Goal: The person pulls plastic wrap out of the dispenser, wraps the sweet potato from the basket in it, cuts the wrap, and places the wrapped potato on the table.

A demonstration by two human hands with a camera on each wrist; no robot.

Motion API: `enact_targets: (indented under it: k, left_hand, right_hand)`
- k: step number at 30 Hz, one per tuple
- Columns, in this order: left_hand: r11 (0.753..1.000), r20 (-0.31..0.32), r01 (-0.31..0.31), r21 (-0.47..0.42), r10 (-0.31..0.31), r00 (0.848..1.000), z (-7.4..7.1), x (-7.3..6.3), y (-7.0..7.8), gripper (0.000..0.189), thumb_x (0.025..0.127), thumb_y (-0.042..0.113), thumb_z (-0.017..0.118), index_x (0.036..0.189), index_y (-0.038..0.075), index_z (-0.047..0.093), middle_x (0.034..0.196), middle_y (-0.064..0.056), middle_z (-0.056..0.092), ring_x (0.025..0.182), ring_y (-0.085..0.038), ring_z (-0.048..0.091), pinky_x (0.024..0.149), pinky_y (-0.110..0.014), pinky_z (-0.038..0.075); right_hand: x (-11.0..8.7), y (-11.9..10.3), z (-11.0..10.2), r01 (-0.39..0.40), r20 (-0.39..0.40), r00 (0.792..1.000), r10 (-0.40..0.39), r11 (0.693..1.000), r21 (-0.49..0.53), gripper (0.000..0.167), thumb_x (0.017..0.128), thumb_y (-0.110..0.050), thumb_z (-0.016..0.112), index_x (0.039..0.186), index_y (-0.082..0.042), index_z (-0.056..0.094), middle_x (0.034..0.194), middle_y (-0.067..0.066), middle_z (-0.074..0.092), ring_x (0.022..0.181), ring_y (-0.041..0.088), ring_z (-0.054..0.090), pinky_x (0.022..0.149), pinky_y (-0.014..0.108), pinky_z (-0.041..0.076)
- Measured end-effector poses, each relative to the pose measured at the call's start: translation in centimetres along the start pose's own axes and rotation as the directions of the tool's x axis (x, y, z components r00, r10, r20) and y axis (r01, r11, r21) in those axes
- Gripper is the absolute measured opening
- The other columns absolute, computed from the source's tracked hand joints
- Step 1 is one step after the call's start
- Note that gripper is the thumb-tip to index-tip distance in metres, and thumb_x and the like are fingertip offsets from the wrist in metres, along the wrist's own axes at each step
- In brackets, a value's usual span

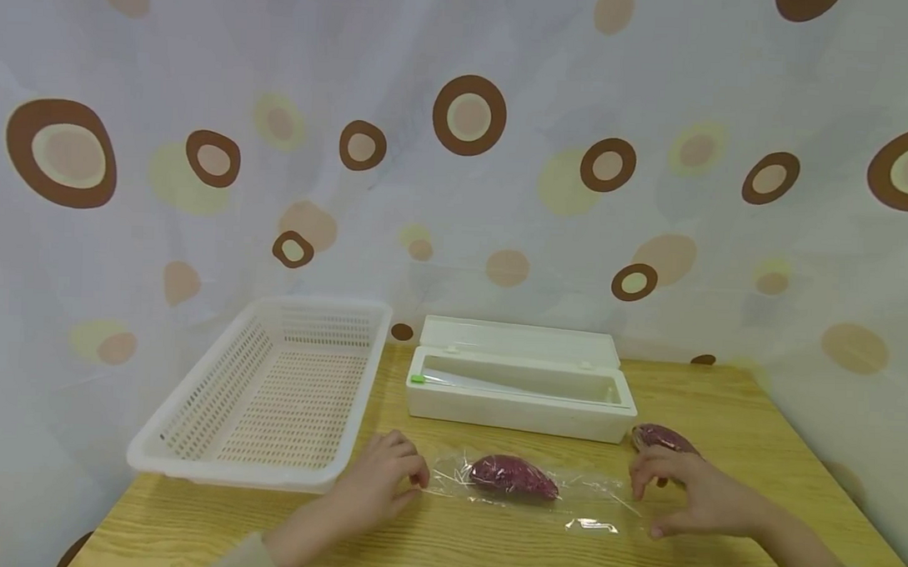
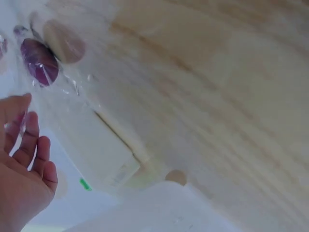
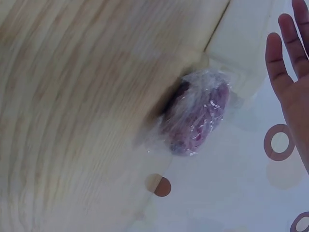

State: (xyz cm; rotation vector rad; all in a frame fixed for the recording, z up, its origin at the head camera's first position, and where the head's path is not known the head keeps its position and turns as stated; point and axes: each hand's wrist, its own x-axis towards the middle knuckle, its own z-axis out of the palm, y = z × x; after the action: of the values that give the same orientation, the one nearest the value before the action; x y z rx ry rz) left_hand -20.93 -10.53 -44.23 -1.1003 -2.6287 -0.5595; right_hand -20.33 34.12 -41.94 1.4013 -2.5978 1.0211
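Observation:
A purple sweet potato (image 1: 513, 476) lies on a strip of clear plastic wrap (image 1: 593, 491) spread across the wooden table; the left wrist view shows the sweet potato (image 2: 40, 62) too. My left hand (image 1: 378, 484) is at the wrap's left end, fingers loosely bent, thumb apart from them, fingertips right at the film edge. At the other end hovers my right hand (image 1: 709, 497), its thumb and fingers spread apart. Just behind it sits a second sweet potato (image 1: 665, 439), partly hidden by that hand; the right wrist view shows this wrapped sweet potato (image 3: 198, 113) in crinkled film.
Behind the wrap stands a white wrap dispenser box (image 1: 517, 415), lid (image 1: 523, 343) raised, with a green slider (image 1: 417, 379) at its left end. A white perforated basket (image 1: 360, 397) stands on the left. A patterned curtain (image 1: 456, 233) hangs behind the table (image 1: 727, 410).

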Motion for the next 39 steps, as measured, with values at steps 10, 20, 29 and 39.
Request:
enact_targets:
  k: [10,20,29,39]
  left_hand:
    - [0.999,-0.034,-0.003,-0.040,0.002,0.999,-0.7,2.7,1.7,0.011,0.086,0.035,0.067,0.080,0.026,0.065,0.072,0.020,0.053,0.082,-0.003,0.044,0.082,-0.031,0.039]
    - [0.997,0.015,-0.010,0.075,0.009,1.000,1.0,7.4,4.7,0.009,0.084,0.027,0.069,0.092,0.023,0.073,0.091,0.012,0.069,0.088,-0.008,0.056,0.081,-0.028,0.045]
    - [0.998,0.050,-0.056,0.034,0.055,0.997,3.5,8.8,4.5,0.015,0.083,0.032,0.071,0.095,0.023,0.074,0.092,0.012,0.070,0.084,-0.005,0.058,0.079,-0.023,0.045]
    - [1.000,0.114,0.018,0.024,-0.021,0.993,4.5,9.1,4.3,0.028,0.077,0.041,0.076,0.097,0.023,0.069,0.090,0.012,0.063,0.079,-0.001,0.053,0.071,-0.022,0.038]
  right_hand:
    - [4.4,-2.3,1.6,-0.068,-0.183,0.983,0.029,0.975,-0.210,0.034,0.080,-0.008,0.073,0.106,-0.028,0.061,0.101,-0.011,0.063,0.088,0.004,0.056,0.067,0.025,0.048]
    - [9.1,-2.3,5.8,-0.043,-0.250,0.967,-0.052,0.932,-0.360,0.026,0.076,-0.007,0.076,0.098,-0.016,0.067,0.099,-0.006,0.067,0.092,0.014,0.061,0.076,0.034,0.052]
    - [9.9,-2.1,7.8,-0.079,-0.132,0.991,0.037,0.942,-0.325,0.022,0.082,-0.011,0.071,0.103,-0.016,0.066,0.105,-0.001,0.065,0.096,0.019,0.062,0.079,0.035,0.053]
    - [10.1,-1.7,8.5,-0.188,-0.076,0.982,0.173,0.938,-0.292,0.027,0.084,-0.021,0.071,0.110,-0.017,0.062,0.106,-0.005,0.063,0.089,0.008,0.060,0.073,0.027,0.052]
